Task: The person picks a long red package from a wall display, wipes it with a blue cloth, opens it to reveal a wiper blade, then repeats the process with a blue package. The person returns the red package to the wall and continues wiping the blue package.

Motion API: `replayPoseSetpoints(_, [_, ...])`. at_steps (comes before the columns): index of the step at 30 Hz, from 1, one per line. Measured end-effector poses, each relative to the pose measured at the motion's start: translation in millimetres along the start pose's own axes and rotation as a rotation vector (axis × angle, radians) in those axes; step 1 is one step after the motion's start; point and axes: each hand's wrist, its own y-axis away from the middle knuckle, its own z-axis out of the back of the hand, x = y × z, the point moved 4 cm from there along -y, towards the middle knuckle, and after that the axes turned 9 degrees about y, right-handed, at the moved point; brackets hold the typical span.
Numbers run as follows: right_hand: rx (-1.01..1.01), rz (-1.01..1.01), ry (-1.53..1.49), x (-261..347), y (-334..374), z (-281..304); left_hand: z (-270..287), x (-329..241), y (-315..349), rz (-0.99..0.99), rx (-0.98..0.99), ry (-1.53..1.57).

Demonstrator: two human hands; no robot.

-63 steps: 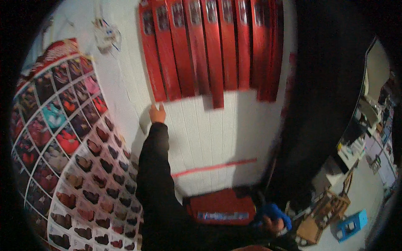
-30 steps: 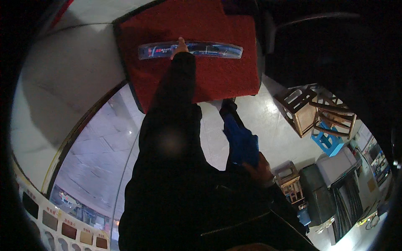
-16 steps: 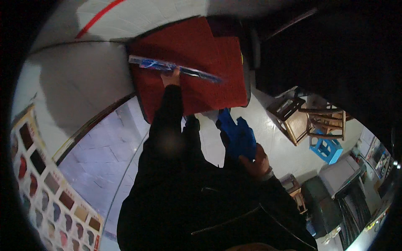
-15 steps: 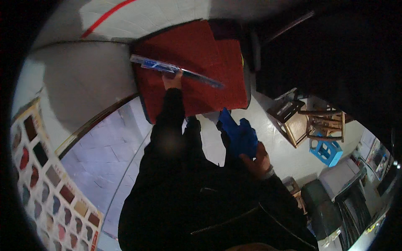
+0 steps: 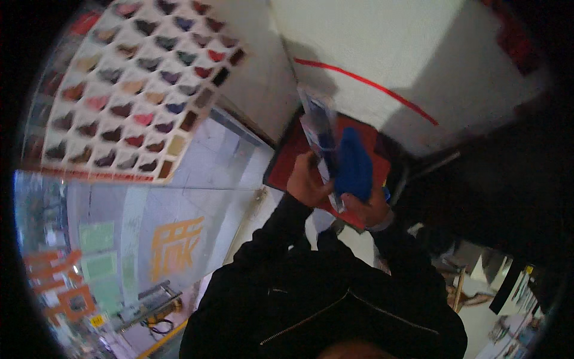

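Observation:
Closed around a long, narrow clear plastic package (image 5: 320, 128), my left hand (image 5: 308, 182) holds it tilted up and away from me. Something dark and blue shows inside the package, too blurred to name. My right hand (image 5: 373, 209) grips a blue cloth (image 5: 354, 164) just to the right of the package. The cloth and package sit side by side, and I cannot tell whether they touch. Beneath both hands lies a red padded-looking surface (image 5: 286, 164) with a dark border.
A chart of colour samples (image 5: 134, 90) hangs at the upper left. Below it stands a glass door (image 5: 203, 155) with orange lettering. A pale wall (image 5: 382, 48) with a red stripe rises behind the red surface. Dark bulk (image 5: 478, 197) fills the right side, with clutter lower right.
The view has swung left, bringing in the chart and glass door. My left hand has lifted the package off the red surface, and my right hand has brought the blue cloth beside it.

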Motion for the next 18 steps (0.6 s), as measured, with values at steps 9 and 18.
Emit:
replayPoseSetpoints(9, [0.025, 0.110, -0.096, 106, 5, -115, 106, -55, 91, -0.196, -0.234, 0.521])
replayPoseSetpoints(18, [0.044, 0.135, -0.064, 183, 72, -206, 208, -91, 232, -0.350, -0.513, 0.396])
